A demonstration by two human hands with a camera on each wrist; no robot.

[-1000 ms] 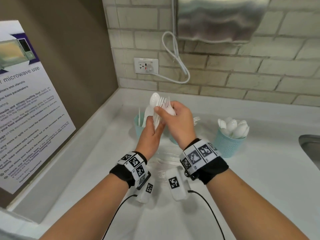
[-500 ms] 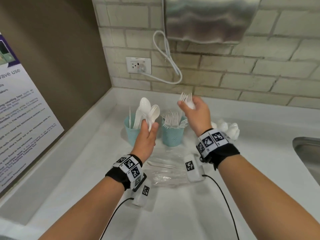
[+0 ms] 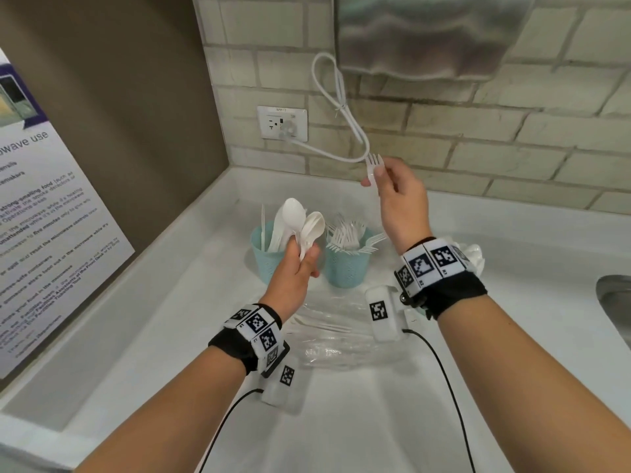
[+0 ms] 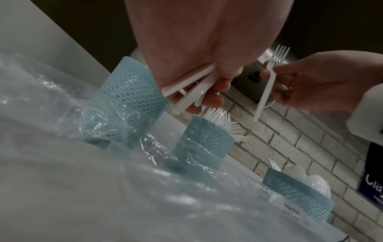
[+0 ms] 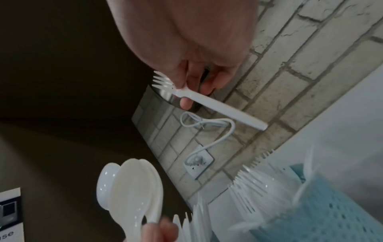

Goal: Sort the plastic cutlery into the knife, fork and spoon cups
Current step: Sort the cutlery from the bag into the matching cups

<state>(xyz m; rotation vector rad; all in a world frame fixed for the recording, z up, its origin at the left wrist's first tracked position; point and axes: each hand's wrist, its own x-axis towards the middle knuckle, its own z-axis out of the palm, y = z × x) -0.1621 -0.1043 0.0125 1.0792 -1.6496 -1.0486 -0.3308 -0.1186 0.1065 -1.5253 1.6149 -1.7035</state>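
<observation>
Three cups stand in a row on the tabletop [image 3: 392, 421] near the back wall: the knife cup [image 3: 269, 264] on the left, the fork cup [image 3: 346, 268] in the middle, and the spoon cup [image 4: 298, 194] on the right. A plastic bag [image 3: 338, 339] lies in front of them, maybe with some cutlery still inside. The wall socket [image 3: 282, 123] is behind the cups, higher up.

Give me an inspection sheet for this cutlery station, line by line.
Surface: white counter.
Job's things: three teal mesh cups: knife cup, fork cup, spoon cup.
Clutter: clear plastic bag on the counter.
Hands: left hand grips spoons; right hand pinches one fork.
Cables: white cord plugged into wall outlet; black wrist leads.
Surroundings: brick wall, microwave poster, sink edge.
</observation>
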